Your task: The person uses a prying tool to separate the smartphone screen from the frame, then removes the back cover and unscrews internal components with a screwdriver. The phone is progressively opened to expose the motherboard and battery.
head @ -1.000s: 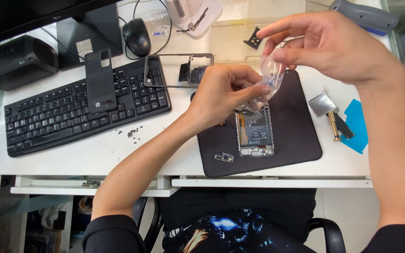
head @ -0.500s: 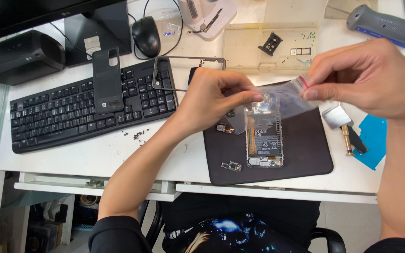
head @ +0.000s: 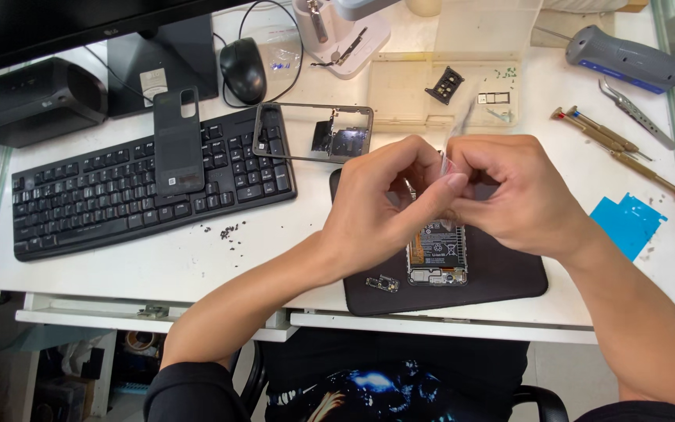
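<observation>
- Your right hand [head: 521, 195] has swung in to meet your left hand [head: 388, 207].
- Both hands pinch a small clear plastic piece [head: 447, 166] above the opened phone [head: 437, 254] on the dark mat [head: 509, 273].

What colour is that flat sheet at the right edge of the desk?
The flat adhesive-like sheet is bright blue, seen clearly in the head view.

Phone repair workbench, opened phone [head: 437, 254], screwdrivers [head: 615, 141] (desk keyboard [head: 150, 187] too)

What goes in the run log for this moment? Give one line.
left hand: pinching clear film | right hand: pinching same film | below: opened phone on black mat
</observation>
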